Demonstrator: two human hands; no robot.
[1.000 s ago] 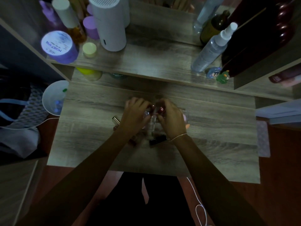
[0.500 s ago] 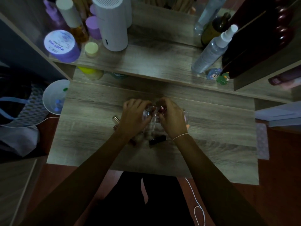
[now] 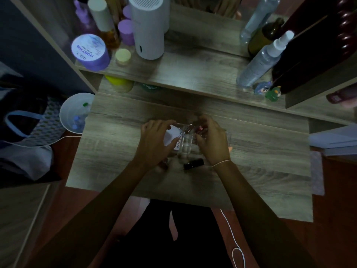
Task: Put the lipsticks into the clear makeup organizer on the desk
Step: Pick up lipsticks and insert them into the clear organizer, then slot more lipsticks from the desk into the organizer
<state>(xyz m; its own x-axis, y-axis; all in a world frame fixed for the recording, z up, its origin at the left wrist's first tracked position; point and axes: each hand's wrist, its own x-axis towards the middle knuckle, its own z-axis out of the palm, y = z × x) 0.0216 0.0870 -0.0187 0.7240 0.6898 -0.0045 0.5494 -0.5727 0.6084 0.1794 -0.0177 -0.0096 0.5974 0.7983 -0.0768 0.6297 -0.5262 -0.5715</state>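
The clear organizer stands mid-desk between my hands. My left hand grips its left side, thumb and fingers around the part where a white labelled tube sits. My right hand is at the organizer's right top edge and pinches a dark red lipstick over the compartments. Beside it another reddish cap shows in the organizer. A black lipstick lies flat on the desk just in front of the organizer. A dim dark piece lies under my left wrist; I cannot tell what it is.
The wooden desk has a raised shelf behind with bottles, jars, a white cylinder and a spray bottle. A white bin stands off the left edge. Papers lie to the right.
My left hand has shifted slightly left on the organizer, uncovering the white labelled tube and hiding a gold lipstick that lay left of it. My right hand stays at the top with the red lipstick.
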